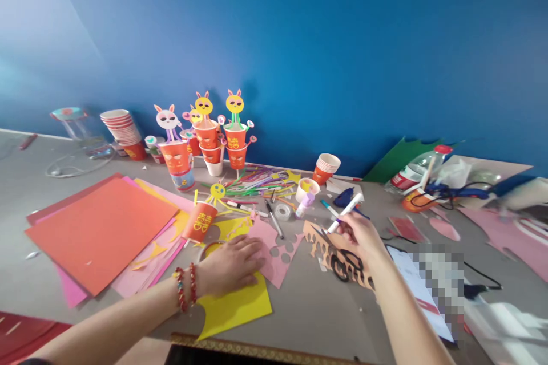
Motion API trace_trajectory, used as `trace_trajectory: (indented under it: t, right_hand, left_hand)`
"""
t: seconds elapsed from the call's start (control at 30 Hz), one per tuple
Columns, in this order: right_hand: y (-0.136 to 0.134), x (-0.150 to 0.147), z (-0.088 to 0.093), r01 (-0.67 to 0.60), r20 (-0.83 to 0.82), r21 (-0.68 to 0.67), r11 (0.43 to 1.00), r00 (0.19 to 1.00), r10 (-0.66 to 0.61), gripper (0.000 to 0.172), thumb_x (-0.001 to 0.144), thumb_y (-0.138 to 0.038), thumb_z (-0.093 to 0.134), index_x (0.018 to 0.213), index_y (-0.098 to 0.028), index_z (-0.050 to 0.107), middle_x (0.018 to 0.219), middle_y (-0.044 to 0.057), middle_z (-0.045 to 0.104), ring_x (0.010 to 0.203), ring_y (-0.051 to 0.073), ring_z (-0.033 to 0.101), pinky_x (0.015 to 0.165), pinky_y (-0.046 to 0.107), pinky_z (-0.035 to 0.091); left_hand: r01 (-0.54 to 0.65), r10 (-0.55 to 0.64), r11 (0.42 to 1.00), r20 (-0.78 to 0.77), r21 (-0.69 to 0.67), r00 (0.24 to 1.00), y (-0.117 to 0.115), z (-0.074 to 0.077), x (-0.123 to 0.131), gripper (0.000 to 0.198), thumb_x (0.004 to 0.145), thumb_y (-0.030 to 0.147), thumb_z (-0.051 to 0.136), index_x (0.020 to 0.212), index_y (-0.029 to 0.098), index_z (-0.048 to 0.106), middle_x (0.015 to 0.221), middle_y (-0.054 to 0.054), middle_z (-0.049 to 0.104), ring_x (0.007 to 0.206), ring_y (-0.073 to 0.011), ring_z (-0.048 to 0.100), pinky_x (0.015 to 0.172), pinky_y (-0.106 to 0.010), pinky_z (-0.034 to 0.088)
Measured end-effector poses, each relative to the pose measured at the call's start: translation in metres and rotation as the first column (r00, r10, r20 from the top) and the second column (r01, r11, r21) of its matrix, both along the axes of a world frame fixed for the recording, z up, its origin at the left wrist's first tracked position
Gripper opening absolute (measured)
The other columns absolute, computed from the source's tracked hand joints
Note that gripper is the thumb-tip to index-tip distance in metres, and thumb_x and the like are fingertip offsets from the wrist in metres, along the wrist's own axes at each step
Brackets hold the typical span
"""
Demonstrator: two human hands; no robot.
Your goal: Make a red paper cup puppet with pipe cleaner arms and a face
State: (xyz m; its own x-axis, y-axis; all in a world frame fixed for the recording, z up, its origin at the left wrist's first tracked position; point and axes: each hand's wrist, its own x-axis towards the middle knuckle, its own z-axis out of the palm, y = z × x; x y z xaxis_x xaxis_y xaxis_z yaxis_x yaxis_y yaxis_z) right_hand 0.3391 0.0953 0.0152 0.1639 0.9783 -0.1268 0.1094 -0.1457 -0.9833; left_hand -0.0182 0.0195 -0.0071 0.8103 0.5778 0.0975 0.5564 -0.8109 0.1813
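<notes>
My left hand [231, 265] lies flat, fingers stretched, on a yellow paper sheet [235, 305] and touches a pink sheet with round holes cut in it [276, 254]. A beaded bracelet circles that wrist. My right hand [357, 234] is closed round a white marker with a purple tip [345, 212], held above an orange-brown cut paper piece [323, 248]. Black scissors [345, 265] lie on that piece under my right wrist. An orange paper cup on its side with a yellow face on a stick [201, 219] rests just beyond my left hand.
Orange, pink and red sheets [100, 231] are stacked at the left. Upright orange cups with paper bunny heads [205, 137] stand against the blue wall, beside cup stacks [124, 131]. Straws, pens, tape and a glue stick [303, 205] litter the middle. A bottle [417, 171] and cables lie right.
</notes>
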Motion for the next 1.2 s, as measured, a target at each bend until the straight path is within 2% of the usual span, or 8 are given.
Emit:
trace_trajectory:
  t: [0.3,0.57,0.67,0.8,0.87,0.93,1.07,1.2]
  right_hand:
    - [-0.113,-0.094,0.011,-0.433,-0.175,0.055,0.900,0.883,0.435,0.026,0.085,-0.039,0.070,0.074,-0.020,0.055,0.056,-0.001,0.064,0.039,0.006,0.045,0.040,0.017,0.031]
    - [-0.153,-0.114,0.008,-0.363,-0.225,0.109,0.926,0.898,0.378,0.034,0.085,-0.043,0.074,0.067,-0.019,0.056,0.053,-0.003,0.058,0.042,0.006,0.040,0.042,0.020,0.026]
    - [-0.167,-0.120,0.011,-0.336,-0.297,0.126,0.933,0.885,0.359,0.039,0.083,-0.046,0.076,0.064,-0.020,0.055,0.052,-0.004,0.055,0.041,0.007,0.037,0.041,0.021,0.024]
    - [-0.160,-0.113,0.029,-0.240,-0.381,0.252,0.937,0.866,0.325,0.032,0.082,-0.041,0.076,0.064,-0.023,0.057,0.047,-0.004,0.048,0.040,0.010,0.040,0.038,0.022,0.025]
    - [-0.145,-0.092,0.043,-0.027,-0.414,0.384,0.923,0.889,0.198,0.027,0.082,-0.035,0.075,0.064,-0.024,0.058,0.045,-0.005,0.044,0.040,0.012,0.040,0.037,0.023,0.028]
    - [-0.130,-0.066,0.055,0.118,-0.450,0.443,0.889,0.887,0.106,0.018,0.087,-0.030,0.068,0.070,-0.027,0.060,0.044,-0.008,0.040,0.040,0.010,0.037,0.043,0.022,0.036]
    - [-0.111,-0.045,0.044,0.037,-0.299,0.319,0.947,0.952,0.064,0.012,0.079,-0.027,0.077,0.079,-0.023,0.066,0.055,-0.003,0.059,0.044,0.011,0.049,0.041,0.021,0.035]
    - [-0.101,-0.072,0.011,-0.428,-0.040,0.059,0.902,0.902,0.431,0.017,0.083,-0.034,0.074,0.084,-0.019,0.065,0.067,0.001,0.064,0.054,0.013,0.056,0.050,0.024,0.043]
  left_hand:
    - [-0.070,0.213,0.931,0.377,-0.357,0.902,-0.034,0.037,0.027,0.040,0.099,0.051,0.051,0.124,0.020,0.057,0.117,-0.011,0.070,0.106,-0.0237,0.067,0.089,-0.033,0.054]
    - [0.016,0.214,0.822,0.333,-0.570,0.918,-0.062,0.047,0.039,0.046,0.104,0.054,0.028,0.086,0.020,0.052,0.071,-0.002,0.058,0.060,-0.0152,0.053,0.055,-0.025,0.036]
    - [0.214,0.268,0.570,0.426,-0.793,0.864,-0.063,0.062,0.038,0.050,0.102,0.060,0.032,0.078,0.020,0.049,0.064,0.001,0.049,0.056,-0.0122,0.045,0.053,-0.023,0.035]
    - [0.489,0.417,-0.030,0.434,-0.872,0.799,-0.066,0.068,0.037,0.054,0.094,0.068,0.045,0.067,0.022,0.039,0.050,0.007,0.035,0.044,-0.0097,0.030,0.044,-0.024,0.026]
    - [0.519,0.475,-0.199,0.381,-0.832,0.793,-0.070,0.062,0.029,0.051,0.092,0.067,0.046,0.067,0.024,0.034,0.047,0.010,0.026,0.041,-0.0095,0.023,0.042,-0.023,0.021]
    - [0.449,0.496,-0.104,0.345,-0.888,0.797,-0.071,0.052,0.017,0.051,0.095,0.067,0.035,0.067,0.025,0.032,0.047,0.008,0.030,0.040,-0.0107,0.028,0.042,-0.024,0.025]
    - [0.035,0.238,0.854,0.451,-0.519,0.860,-0.059,0.036,0.001,0.036,0.103,0.045,0.040,0.081,0.019,0.052,0.080,-0.008,0.065,0.073,-0.0194,0.060,0.070,-0.033,0.046]
    - [-0.030,0.040,0.999,0.249,-0.044,0.968,-0.037,0.023,0.010,0.015,0.101,0.023,0.049,0.108,0.018,0.062,0.117,-0.012,0.071,0.110,-0.0288,0.064,0.092,-0.044,0.049]
